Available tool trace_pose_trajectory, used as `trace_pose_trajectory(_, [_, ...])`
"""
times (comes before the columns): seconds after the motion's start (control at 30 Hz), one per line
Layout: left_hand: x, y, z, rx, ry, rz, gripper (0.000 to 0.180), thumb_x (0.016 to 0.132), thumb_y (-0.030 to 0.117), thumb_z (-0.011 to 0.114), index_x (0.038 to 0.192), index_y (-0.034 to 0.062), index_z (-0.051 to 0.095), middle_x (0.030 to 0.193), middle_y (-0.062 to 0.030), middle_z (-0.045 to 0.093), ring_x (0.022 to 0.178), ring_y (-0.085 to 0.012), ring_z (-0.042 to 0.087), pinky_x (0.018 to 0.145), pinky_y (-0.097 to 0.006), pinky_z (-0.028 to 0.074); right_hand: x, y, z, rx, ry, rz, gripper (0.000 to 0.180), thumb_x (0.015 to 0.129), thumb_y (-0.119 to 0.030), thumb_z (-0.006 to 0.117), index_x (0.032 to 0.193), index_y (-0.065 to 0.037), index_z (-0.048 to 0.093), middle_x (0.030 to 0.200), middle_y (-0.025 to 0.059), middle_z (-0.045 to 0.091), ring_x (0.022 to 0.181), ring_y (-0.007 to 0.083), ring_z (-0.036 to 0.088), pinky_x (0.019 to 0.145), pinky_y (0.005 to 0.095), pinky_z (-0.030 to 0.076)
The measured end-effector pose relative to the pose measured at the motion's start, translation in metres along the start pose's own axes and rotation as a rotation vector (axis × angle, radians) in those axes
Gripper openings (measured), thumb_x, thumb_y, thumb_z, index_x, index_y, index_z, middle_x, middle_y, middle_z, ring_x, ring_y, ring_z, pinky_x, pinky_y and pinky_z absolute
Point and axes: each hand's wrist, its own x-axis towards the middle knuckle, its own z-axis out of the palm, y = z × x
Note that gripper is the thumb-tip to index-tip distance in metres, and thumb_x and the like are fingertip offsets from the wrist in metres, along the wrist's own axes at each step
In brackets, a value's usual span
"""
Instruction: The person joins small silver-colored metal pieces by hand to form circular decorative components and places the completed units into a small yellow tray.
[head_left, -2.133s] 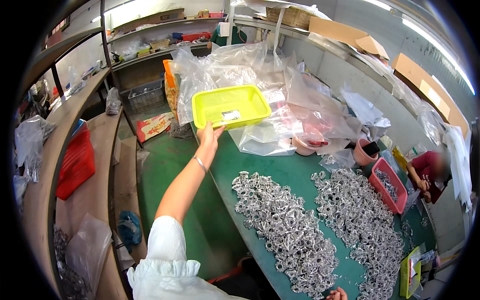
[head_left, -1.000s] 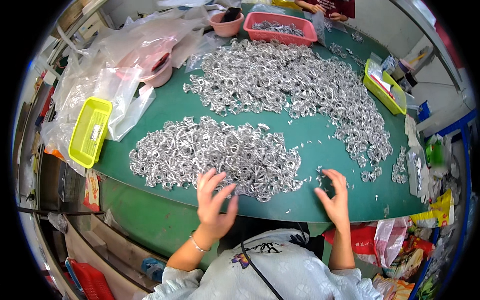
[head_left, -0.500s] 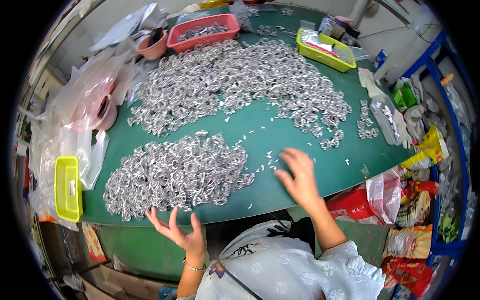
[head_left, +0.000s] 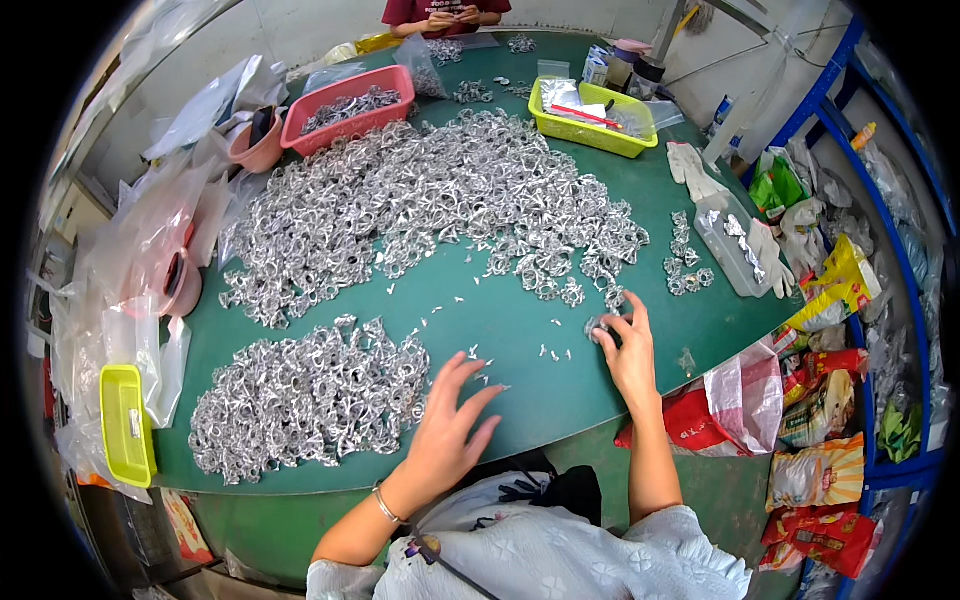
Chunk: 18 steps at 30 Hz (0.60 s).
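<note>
My left hand (head_left: 450,425) hovers flat with fingers spread over the green table (head_left: 560,400), just right of a near pile of small silver metal pieces (head_left: 305,395). My right hand (head_left: 628,350) rests on the table with its fingertips pinching one small silver piece (head_left: 598,328) at the lower edge of the large pile of silver pieces (head_left: 430,205) that covers the table's middle. A few tiny loose bits lie between my hands.
A pink tray (head_left: 350,105) and a yellow-green tray (head_left: 595,115) stand at the back. Another yellow tray (head_left: 127,425) sits at the left among clear plastic bags (head_left: 150,250). A clear box (head_left: 735,255) and gloves lie right. Another person (head_left: 445,12) sits opposite. Snack bags (head_left: 830,400) hang right.
My view has swung round to face the table squarely. My left hand came up from the table's near edge onto the green surface. My right hand moved right to the large pile's edge and pinched a piece.
</note>
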Motion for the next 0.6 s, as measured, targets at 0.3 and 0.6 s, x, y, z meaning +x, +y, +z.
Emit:
trace_pose_trajectory(0.3, [0.048,0.014,0.029,-0.449,-0.303,-0.136,0.045,0.078,0.003,0.065,0.121,0.0051,0.05,0.12,-0.0153,0.049,0.112,-0.0273,0.05,0.095,-0.036,0.04,-0.006,0.005,-0.019,1.317,-0.094,0.616,0.017,0.088,-0.006,0.056,0.102,0.001,0.061,0.108,0.0134,0.061,0.083,0.0158,0.06,0.067,0.0264,0.049])
trace_pose_trajectory(0.6, [0.063,0.012,0.024,-0.587,-0.031,-0.279,0.048,0.075,-0.001,0.066,0.121,0.0033,0.052,0.116,-0.0103,0.051,0.098,-0.0178,0.057,0.076,-0.027,0.049,-0.008,-0.05,-0.012,1.731,-0.58,0.761,0.026,0.09,-0.014,0.053,0.111,0.0,0.053,0.105,0.0147,0.061,0.095,0.0243,0.06,0.077,0.035,0.051])
